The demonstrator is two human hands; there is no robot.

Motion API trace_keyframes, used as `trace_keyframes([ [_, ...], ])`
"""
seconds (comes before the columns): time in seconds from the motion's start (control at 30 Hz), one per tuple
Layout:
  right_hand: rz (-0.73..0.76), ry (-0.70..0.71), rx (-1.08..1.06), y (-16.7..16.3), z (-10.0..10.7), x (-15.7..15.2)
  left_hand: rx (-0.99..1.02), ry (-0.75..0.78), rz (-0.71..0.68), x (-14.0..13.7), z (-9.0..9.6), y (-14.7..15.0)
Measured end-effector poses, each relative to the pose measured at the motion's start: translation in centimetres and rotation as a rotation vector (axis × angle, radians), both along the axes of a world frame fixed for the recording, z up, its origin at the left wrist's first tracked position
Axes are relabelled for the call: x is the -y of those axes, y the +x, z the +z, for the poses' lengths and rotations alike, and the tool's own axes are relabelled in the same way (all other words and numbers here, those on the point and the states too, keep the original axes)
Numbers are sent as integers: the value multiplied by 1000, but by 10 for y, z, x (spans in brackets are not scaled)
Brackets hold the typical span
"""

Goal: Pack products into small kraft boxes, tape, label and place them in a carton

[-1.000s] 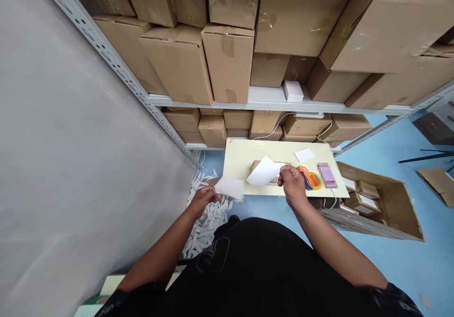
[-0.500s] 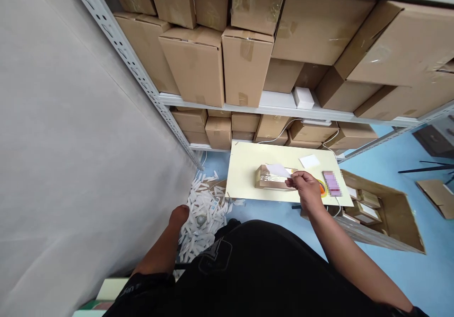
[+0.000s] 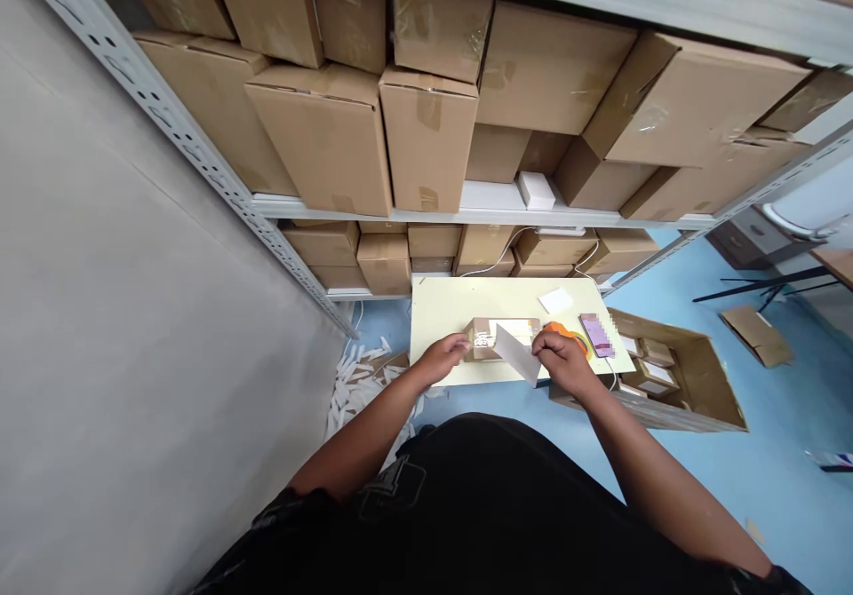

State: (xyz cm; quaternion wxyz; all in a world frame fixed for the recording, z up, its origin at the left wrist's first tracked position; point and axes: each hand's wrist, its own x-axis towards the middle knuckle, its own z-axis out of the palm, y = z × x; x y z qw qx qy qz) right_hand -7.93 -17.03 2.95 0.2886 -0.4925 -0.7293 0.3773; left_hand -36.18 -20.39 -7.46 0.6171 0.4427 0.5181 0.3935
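My right hand pinches a white paper label by its right edge. The label hangs tilted over the front of a small taped cardboard box, which lies on the pale yellow table. My left hand is at the box's left end, fingers stretched toward it; whether they touch it I cannot tell. White and yellow patches show on the box's top. Just behind my right hand sits an orange tape dispenser with a yellow roll.
A phone and a white card lie on the table. Shelves with cardboard boxes rise behind. To the right, a large open carton holds small boxes. Paper strips litter the floor at left, beside the wall.
My left hand has come up from low on the left to the box's left end. The label has swung down from above the box to its front. The view has shifted right.
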Motion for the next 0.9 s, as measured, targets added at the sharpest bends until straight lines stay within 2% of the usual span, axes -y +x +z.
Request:
trace_keyframes([
  [0.07, 36, 6, 18, 7, 4, -8, 95, -37, -62, -13, 7, 26],
  [0.13, 30, 7, 22, 16, 3, -18, 135, -23, -64, -20, 10, 43],
  [0.23, -2, 20, 52, 29, -8, -35, 123, 9, 53, -25, 11, 59],
  [0.33, -12, 27, 131, 38, -31, -56, 41, -38, 129, -31, 9, 68],
  [0.43, 9, 16, 238, 39, -57, -79, -171, -89, 134, -42, 4, 79],
  [0.6, 62, 31, 437, 35, -92, -114, -669, 31, 126, -63, -3, 99],
  [0.7, 129, 64, 525, 36, -111, -126, -959, 42, 51, -73, -9, 107],
  [0.8, 195, 131, 623, 36, -130, -129, -1141, 21, -44, -81, -18, 113],
  [0.9, 218, 244, 721, 35, -146, -127, -1242, -34, -114, -85, -27, 115],
])
